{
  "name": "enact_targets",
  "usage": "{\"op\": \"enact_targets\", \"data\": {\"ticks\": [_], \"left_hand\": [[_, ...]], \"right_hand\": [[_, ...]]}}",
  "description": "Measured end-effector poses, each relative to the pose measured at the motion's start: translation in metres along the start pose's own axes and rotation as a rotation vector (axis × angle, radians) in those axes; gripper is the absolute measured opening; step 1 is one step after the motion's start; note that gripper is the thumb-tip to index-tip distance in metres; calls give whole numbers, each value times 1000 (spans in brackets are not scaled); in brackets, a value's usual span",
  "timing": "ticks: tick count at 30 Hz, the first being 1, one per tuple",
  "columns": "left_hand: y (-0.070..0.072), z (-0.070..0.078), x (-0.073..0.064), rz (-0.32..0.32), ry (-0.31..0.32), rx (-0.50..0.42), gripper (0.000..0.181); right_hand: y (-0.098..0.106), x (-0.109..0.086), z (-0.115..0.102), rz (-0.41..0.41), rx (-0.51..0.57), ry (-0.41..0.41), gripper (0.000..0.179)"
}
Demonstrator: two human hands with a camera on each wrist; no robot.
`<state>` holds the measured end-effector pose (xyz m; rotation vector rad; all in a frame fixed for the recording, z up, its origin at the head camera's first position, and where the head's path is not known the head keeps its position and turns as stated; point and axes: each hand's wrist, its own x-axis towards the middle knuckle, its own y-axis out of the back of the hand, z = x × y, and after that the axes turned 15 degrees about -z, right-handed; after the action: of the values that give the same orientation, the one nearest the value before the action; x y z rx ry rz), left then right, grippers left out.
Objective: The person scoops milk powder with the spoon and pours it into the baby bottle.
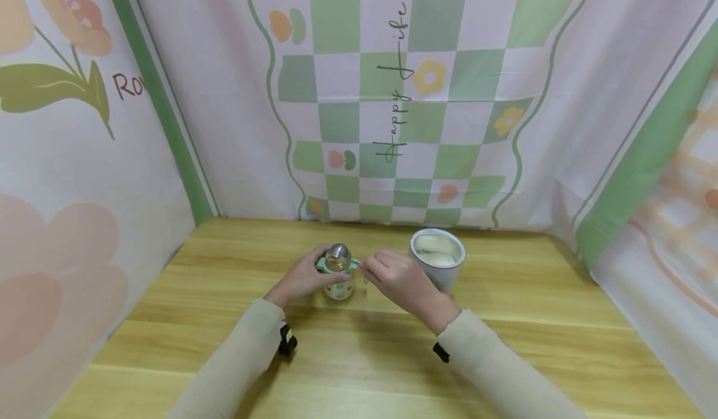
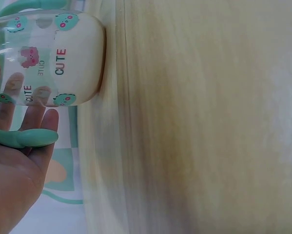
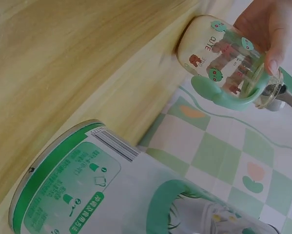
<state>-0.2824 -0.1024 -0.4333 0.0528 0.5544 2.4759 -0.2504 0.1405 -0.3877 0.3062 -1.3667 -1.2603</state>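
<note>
Green-handled bottle is gripped upright by left hand, left of middle toward the far edge of the surface | silver spoon is pinched by right hand, its bowl held at bottle mouth | white can, pale contents seen inside, is set right of bottle, toward same edge

On the bottle you can read "CUTE" several times over, and on the checkered backdrop "Happy Life" in script running upward. To your left, the flowered curtain shows "Ro", the next letter cut off at its green band. The can carries a barcode and Chinese print: you can make out 食用方法, the smaller lines being too blurred.
</note>
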Motion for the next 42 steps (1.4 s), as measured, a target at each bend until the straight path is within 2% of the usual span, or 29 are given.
{"op": "enact_targets", "data": {"ticks": [12, 17, 18, 21, 24, 29, 35, 42], "left_hand": [[0, 1, 1, -1, -5, -6, 74], [0, 2, 1, 1, -3, -9, 74], [0, 2, 1, 1, -2, -8, 74], [0, 2, 1, 4, 5, -6, 75], [0, 2, 1, 6, 8, 0, 75], [0, 0, 2, 12, 12, 17, 76], [0, -2, 1, -3, 5, 5, 77], [1, -1, 0, -15, -1, -11, 79]], "right_hand": [[1, 0, 1, 7, 2, -6, 36], [1, 0, 2, 10, 71, -68, 10], [1, 0, 3, 13, 90, -84, 11], [2, 2, 3, 8, 146, -141, 18], [4, 4, 3, -4, 227, -220, 14], [8, 5, 4, 11, 420, -373, 6], [15, 8, 6, 48, 599, -537, 7], [24, 8, 8, 15, 864, -758, 14]]}}
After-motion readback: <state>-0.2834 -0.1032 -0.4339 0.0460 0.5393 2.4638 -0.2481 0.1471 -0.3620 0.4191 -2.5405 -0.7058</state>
